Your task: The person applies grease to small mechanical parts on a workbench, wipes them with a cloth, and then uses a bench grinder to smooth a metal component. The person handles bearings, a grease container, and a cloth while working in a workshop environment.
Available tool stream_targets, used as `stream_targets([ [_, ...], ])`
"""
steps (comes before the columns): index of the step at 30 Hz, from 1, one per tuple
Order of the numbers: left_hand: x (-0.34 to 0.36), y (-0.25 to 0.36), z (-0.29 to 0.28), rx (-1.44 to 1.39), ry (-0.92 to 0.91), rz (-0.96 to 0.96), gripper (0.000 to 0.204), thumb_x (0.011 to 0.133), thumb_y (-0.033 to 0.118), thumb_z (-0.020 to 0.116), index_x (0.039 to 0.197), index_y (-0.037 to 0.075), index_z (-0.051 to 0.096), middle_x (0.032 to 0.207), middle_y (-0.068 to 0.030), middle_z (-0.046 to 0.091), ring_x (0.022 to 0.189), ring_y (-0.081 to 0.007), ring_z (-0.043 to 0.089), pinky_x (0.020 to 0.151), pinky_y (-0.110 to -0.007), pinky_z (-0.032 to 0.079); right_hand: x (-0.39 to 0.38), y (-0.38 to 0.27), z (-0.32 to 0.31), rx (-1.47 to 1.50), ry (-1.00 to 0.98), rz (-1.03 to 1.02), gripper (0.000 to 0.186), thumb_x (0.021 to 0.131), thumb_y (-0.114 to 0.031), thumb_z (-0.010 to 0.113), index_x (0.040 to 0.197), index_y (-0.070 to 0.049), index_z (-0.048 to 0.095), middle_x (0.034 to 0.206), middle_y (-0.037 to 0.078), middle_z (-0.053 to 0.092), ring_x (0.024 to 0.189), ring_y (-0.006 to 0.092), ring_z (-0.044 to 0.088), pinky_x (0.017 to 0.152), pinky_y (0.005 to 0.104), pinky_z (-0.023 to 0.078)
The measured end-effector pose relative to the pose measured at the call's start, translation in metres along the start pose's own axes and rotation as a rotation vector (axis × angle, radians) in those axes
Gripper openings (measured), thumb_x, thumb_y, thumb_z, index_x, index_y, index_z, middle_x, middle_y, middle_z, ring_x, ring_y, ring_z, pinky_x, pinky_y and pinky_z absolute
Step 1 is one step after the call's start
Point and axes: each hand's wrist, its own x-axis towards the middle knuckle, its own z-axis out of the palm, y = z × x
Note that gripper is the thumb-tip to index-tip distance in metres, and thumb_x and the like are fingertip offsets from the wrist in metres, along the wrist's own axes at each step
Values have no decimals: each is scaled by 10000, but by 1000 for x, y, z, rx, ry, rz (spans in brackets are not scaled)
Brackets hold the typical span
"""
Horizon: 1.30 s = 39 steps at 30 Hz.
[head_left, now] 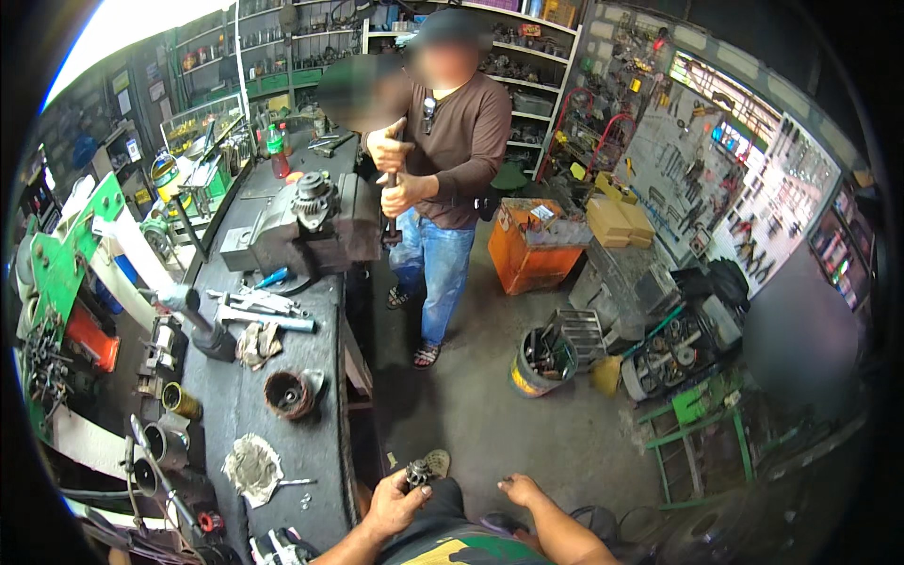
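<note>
forearms: bare, no sleeves in view | top: green-yellow patterned, seemingly | legwear: dark | footwear: tan shoe tip

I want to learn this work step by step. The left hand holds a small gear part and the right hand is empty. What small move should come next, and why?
Probably bring the right hand across to the small gear part to steady it. The left hand grips it alone, low beside the workbench, while the right hangs open and free. Another person occupies the vise, so working in hand seems sensible.

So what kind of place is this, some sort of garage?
Most likely a mechanic's repair workshop: a heavy bench vise on a grimy workbench, a wall board hung with hand tools, and the left hand holding a small metal gear part.
</note>
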Motion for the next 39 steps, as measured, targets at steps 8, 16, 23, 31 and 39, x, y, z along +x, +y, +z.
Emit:
stream_targets([
  [8, 206, 98, 20, 150, -73, 72, 283, 1016, 171, 752, 1253, 25, 700, 1003, 22, 679, 933, -84, 582, 863, -286, 513, 99, 169, -40, -119, -167, 271, 509, 1050, -486, 612, 1307, -67, 741, 1251, 251, 755, 1157, 383, 733, 976, 475, 573],
  [16, 381, 118, 81, 233, -123, 34, 193, 1019, 155, 738, 1145, 17, 688, 916, 34, 650, 855, -74, 549, 783, -282, 491, 162, 214, -129, -795, -537, -512, 321, 1030, -284, 588, 1181, -59, 761, 1042, 181, 780, 1004, 265, 753, 792, 436, 605],
  [23, 496, 114, 138, 252, 12, 42, 232, 1002, 180, 773, 1120, -10, 711, 889, 18, 678, 821, -84, 568, 735, -304, 507, 299, 244, -242, -4, -251, 201, 284, 997, -288, 631, 1080, -64, 785, 871, 163, 767, 718, 310, 745, 633, 477, 580],
  [31, 633, 152, 115, 530, -3, 74, 387, 1013, 344, 744, 1187, -1, 730, 956, -155, 776, 869, -197, 718, 819, -395, 563, 506, 139, -418, -265, -145, 175, 530, 1108, -456, 486, 1301, -24, 725, 1301, 218, 679, 1191, 415, 655, 1025, 489, 519],
  [39, 745, 203, 101, 736, -15, -166, 410, 1018, 373, 720, 1180, -3, 707, 902, -215, 757, 861, -328, 760, 797, -450, 568, 627, -40, -499, -263, -194, -69, 642, 1070, -557, 547, 1350, -5, 715, 1499, 238, 620, 1409, 403, 578, 1160, 485, 463],
])
